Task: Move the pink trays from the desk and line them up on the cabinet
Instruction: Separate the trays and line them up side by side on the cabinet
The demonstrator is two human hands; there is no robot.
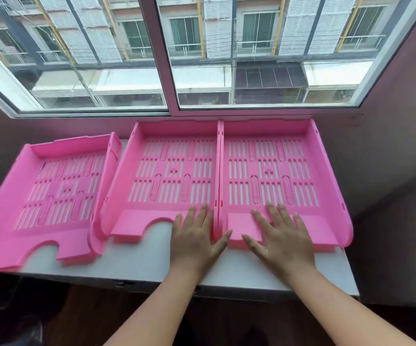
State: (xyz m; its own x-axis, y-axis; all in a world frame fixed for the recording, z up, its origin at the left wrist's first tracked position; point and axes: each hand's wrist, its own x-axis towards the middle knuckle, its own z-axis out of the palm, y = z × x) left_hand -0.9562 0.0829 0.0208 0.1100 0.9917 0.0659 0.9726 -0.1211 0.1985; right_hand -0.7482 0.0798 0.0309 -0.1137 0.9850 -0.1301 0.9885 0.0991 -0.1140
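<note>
Your left hand (194, 239) and right hand (280, 237) lay flat, fingers spread wide, gripping nothing, on the middle tray (174, 176) and right tray (274, 176) atop the cabinet (137, 260). Beyond your left fingertips, the skewed left tray (59, 191) probably needed squaring.

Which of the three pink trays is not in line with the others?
The left tray: it sits askew, overhanging the cabinet edge. The middle tray and right tray stand square together.
</note>
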